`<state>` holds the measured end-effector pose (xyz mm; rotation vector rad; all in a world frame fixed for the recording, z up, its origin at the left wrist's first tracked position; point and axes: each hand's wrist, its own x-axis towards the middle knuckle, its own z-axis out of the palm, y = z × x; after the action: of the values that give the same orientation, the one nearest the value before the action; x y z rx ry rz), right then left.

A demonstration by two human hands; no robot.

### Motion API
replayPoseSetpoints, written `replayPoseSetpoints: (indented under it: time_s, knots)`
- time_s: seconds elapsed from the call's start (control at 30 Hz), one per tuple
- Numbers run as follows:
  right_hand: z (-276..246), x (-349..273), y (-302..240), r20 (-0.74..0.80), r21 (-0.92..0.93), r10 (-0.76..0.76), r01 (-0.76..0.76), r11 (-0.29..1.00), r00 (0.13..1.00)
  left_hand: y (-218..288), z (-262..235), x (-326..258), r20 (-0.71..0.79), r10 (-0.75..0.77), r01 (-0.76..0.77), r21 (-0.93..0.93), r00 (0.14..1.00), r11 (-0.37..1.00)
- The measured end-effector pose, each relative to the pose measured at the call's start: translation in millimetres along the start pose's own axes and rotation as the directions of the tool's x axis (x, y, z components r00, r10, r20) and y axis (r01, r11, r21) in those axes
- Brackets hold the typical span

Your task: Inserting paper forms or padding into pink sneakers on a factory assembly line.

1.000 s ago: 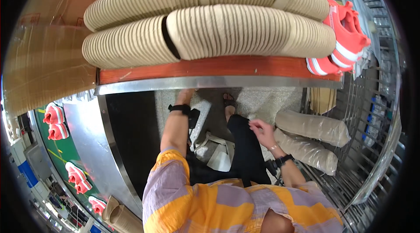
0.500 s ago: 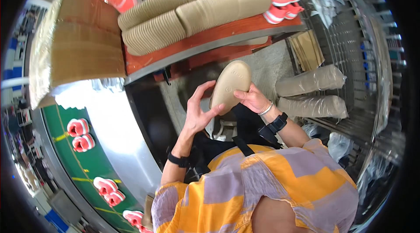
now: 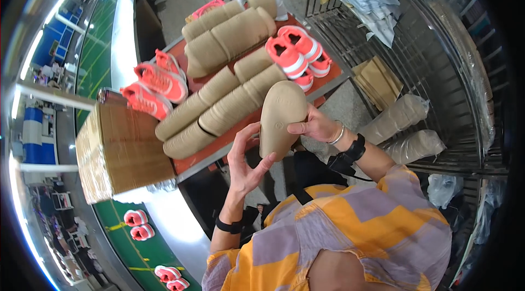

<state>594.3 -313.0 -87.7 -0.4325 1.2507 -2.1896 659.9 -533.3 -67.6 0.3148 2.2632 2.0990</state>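
A beige insole (image 3: 282,119), tilted with its rounded broad end upward, is held in front of my body. My right hand (image 3: 320,126) grips its right edge, thumb flat on the face and fingers behind. At its lower left edge, my left hand (image 3: 246,162) touches it with thumb and fingertips, the palm standing off from it. Beyond the insole, nested rows of similar beige insoles (image 3: 235,105) lie on a red-topped table (image 3: 219,149). Coral sneakers with white soles (image 3: 295,53) stand in a pile at the table's right end.
More coral sneakers (image 3: 156,86) sit at the table's left, behind a cardboard box (image 3: 128,149). A green conveyor (image 3: 123,247) carries shoe pairs on the left. Right: a metal rack (image 3: 437,83), plastic-wrapped rolls (image 3: 402,119) and folded cardboard (image 3: 378,80).
My view has shifted, so more of the table, its insole stacks and the floor behind shows. Both hands keep the insole between them, in nearly the same pose.
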Motion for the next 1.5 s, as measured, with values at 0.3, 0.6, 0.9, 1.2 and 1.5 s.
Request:
replayPoseSetpoints:
  time_s: [0.3,0.6,0.9,1.2,1.5]
  knots:
    - [-103.1,-21.5,-76.8,-0.238,0.009,-0.071,0.076,0.997,0.969,25.6,37.8,76.5,0.075,0.168,-0.183,0.486,0.983,0.855]
    - [-142.8,-25.0,-88.8,-0.328,0.056,-0.258,0.292,0.955,0.909,27.5,43.8,73.0,-0.002,0.058,-0.048,0.535,0.998,0.843]
    - [-142.2,-26.7,-87.2,-0.436,-0.128,-0.337,0.313,0.941,0.834,13.8,16.1,46.0,0.011,0.014,-0.018,0.539,1.000,0.842]
    - [-144.8,-50.8,-68.8,-0.425,-0.483,-0.326,0.094,0.871,0.844,-15.3,0.8,26.8,0.136,-0.220,0.121,0.516,0.966,0.848]
    - [-258.6,-120.8,115.0,-0.722,-0.594,-0.212,-0.432,0.679,0.659,-75.9,25.0,-1.1,0.372,-0.457,0.176,0.588,0.808,0.789]
